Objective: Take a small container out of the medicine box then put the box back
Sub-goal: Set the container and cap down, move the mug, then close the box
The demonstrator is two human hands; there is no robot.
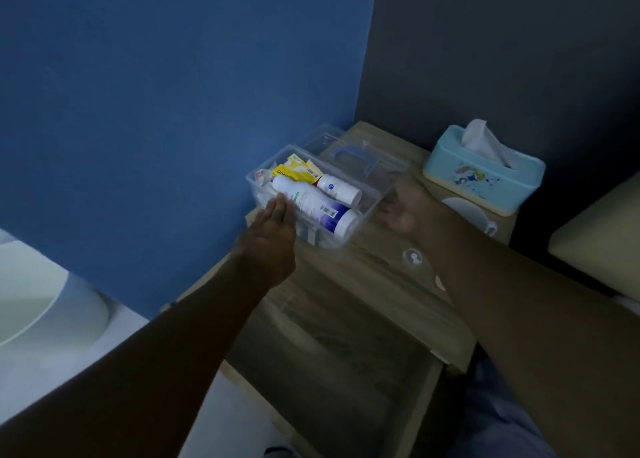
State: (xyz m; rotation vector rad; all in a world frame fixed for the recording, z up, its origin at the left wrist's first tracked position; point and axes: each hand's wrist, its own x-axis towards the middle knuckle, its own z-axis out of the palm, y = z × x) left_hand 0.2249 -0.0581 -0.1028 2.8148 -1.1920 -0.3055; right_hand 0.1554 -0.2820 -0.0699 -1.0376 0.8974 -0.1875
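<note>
The clear plastic medicine box (372, 203) stands on a wooden nightstand (374, 294), its lid (349, 152) with a blue handle folded back. Inside lie a large white bottle (318, 208), a smaller white bottle (339, 189) and yellow packets (294, 171). My left hand (273, 239) reaches over the box's near-left rim, fingers straight and together, touching the large bottle. My right hand (405, 209) is blurred, right beside the box's right end. A small round clear container (412, 257) sits on the tabletop in front of the box.
A light-blue tissue box (485, 171) stands at the nightstand's back right, with a white mug (467, 213) in front of it. Below the top is an open shelf (332, 364). A blue wall is on the left, a dark wall behind, a bed edge (595, 229) at right.
</note>
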